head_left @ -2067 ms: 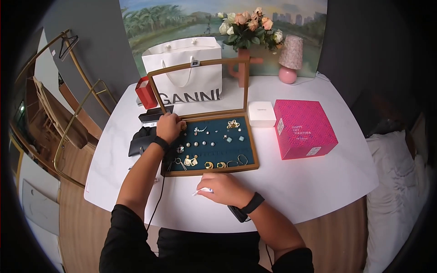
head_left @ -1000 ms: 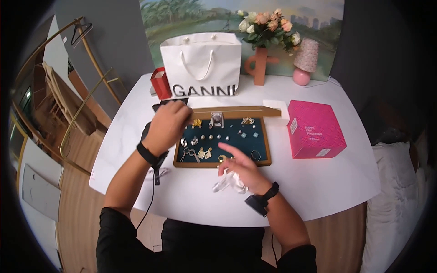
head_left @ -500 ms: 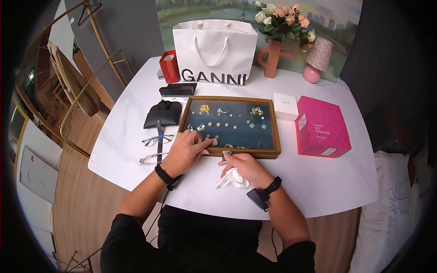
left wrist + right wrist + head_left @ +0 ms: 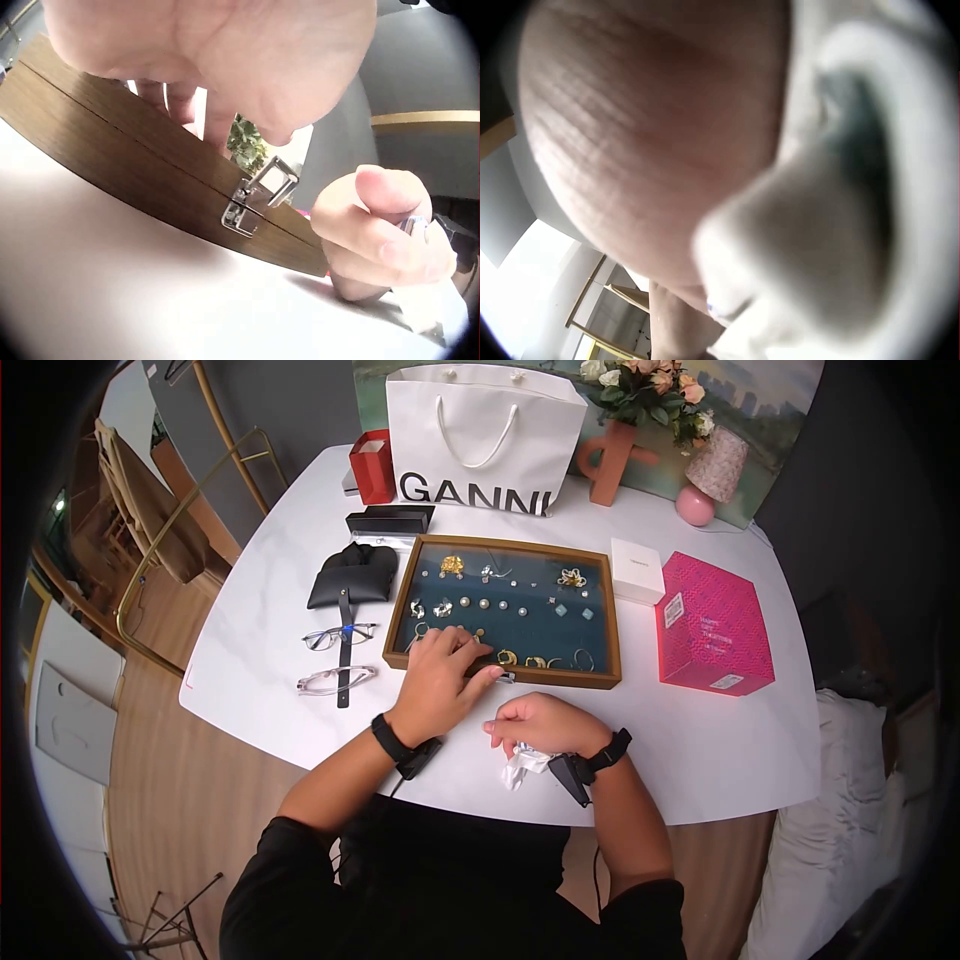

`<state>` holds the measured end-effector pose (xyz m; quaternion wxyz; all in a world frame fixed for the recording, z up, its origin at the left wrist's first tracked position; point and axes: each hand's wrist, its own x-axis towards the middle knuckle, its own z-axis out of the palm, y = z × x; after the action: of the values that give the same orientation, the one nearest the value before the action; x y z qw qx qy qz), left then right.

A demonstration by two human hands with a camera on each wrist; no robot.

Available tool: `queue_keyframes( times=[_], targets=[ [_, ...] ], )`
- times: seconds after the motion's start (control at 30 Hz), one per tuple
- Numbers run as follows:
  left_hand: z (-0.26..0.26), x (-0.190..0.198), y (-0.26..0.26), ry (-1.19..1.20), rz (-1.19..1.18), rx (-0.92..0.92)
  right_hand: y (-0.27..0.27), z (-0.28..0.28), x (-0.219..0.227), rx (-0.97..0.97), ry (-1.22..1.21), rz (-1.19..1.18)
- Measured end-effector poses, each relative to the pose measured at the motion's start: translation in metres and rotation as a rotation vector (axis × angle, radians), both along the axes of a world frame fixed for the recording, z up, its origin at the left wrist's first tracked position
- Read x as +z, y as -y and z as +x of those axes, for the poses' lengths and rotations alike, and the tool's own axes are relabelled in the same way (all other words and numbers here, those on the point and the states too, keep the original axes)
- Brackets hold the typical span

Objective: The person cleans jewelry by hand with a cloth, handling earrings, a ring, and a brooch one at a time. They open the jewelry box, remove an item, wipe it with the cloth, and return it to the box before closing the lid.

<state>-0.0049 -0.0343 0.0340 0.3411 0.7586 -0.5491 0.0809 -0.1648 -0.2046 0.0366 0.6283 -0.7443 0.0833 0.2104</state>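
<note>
A wooden jewelry case point(image 4: 612, 610) with a glass lid lies closed on the table, with earrings and pearls on dark teal lining. My left hand point(image 4: 440, 685) rests on the lid's front left part, thumb beside the metal clasp point(image 4: 505, 677). In the left wrist view the clasp point(image 4: 255, 196) has its upper piece tilted outward at the case's front seam. Just in front of the case, my right hand point(image 4: 548, 725) has its fingers curled round a crumpled white cloth point(image 4: 526, 763). That cloth point(image 4: 795, 247) fills much of the right wrist view.
Left of the case are a black pouch point(image 4: 355, 577), two pairs of glasses point(image 4: 337, 680) and a black box point(image 4: 390, 520). Behind stand a white paper bag point(image 4: 480, 440) and a red box point(image 4: 372, 468). A white box point(image 4: 637, 570) and a pink box point(image 4: 712, 625) are at right.
The raised lid has come down onto the case. My left hand moved from the back left to the front edge. My right hand left the clasp and drew back slightly, still with the cloth.
</note>
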Motion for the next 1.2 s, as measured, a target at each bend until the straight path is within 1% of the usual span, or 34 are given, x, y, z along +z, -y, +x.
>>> queue_keyframes(
  times=[0.1, 0.17, 0.2, 0.3, 0.37, 0.4, 0.43, 0.53, 0.57, 0.67, 0.73, 0.8, 0.87, 0.97, 1.07, 1.13, 1.2],
  targets=[
    [-0.010, 0.004, 0.008, -0.008, -0.001, 0.028, 0.001, -0.002, -0.007, 0.013, 0.054, -0.019],
    [-0.014, 0.003, 0.007, 0.016, 0.026, 0.037, 0.003, -0.002, -0.008, 0.010, 0.078, -0.083],
    [-0.014, 0.001, 0.005, 0.008, 0.014, 0.010, 0.004, -0.003, -0.007, 0.008, 0.090, -0.115],
    [-0.009, -0.001, 0.000, -0.029, -0.037, -0.048, 0.006, -0.008, 0.003, -0.031, 0.207, -0.226],
    [-0.007, 0.000, -0.004, -0.079, -0.072, -0.078, 0.006, -0.012, 0.013, -0.045, 0.232, -0.297],
    [-0.006, -0.003, -0.004, -0.102, -0.098, -0.062, 0.004, -0.013, 0.020, -0.052, 0.245, -0.332],
    [-0.005, -0.008, -0.001, -0.126, -0.123, -0.047, -0.001, -0.016, 0.032, -0.052, 0.260, -0.466],
    [-0.010, -0.013, 0.007, -0.151, -0.171, 0.015, -0.012, -0.033, 0.035, -0.156, 0.580, -0.658],
    [-0.011, -0.013, 0.009, -0.155, -0.166, 0.028, -0.019, -0.042, 0.043, -0.164, 0.600, -0.764],
    [-0.008, -0.012, 0.005, -0.159, -0.194, 0.010, -0.041, -0.086, 0.061, -0.344, 0.316, -0.596],
    [-0.007, -0.013, 0.002, -0.174, -0.198, -0.006, -0.049, -0.129, 0.053, -0.376, 0.189, -0.473],
    [-0.005, -0.014, 0.000, -0.197, -0.172, -0.013, -0.055, -0.178, 0.032, -0.362, 0.144, -0.283],
    [-0.005, -0.014, 0.002, -0.240, -0.117, 0.014, -0.071, -0.228, -0.002, -0.455, -0.045, -0.001],
    [-0.004, -0.014, 0.005, -0.271, -0.072, 0.024, -0.095, -0.274, -0.057, -0.605, -0.349, 0.082],
    [-0.004, -0.014, 0.003, -0.305, -0.030, 0.023, -0.137, -0.308, -0.110, -0.685, -0.507, -0.217],
    [-0.002, -0.011, 0.004, -0.326, 0.005, 0.017, -0.163, -0.337, -0.154, -0.411, -0.644, -0.472],
    [-0.004, -0.011, 0.003, -0.300, 0.004, 0.025, -0.181, -0.346, -0.187, -0.282, -0.569, -0.536]
  ],
)
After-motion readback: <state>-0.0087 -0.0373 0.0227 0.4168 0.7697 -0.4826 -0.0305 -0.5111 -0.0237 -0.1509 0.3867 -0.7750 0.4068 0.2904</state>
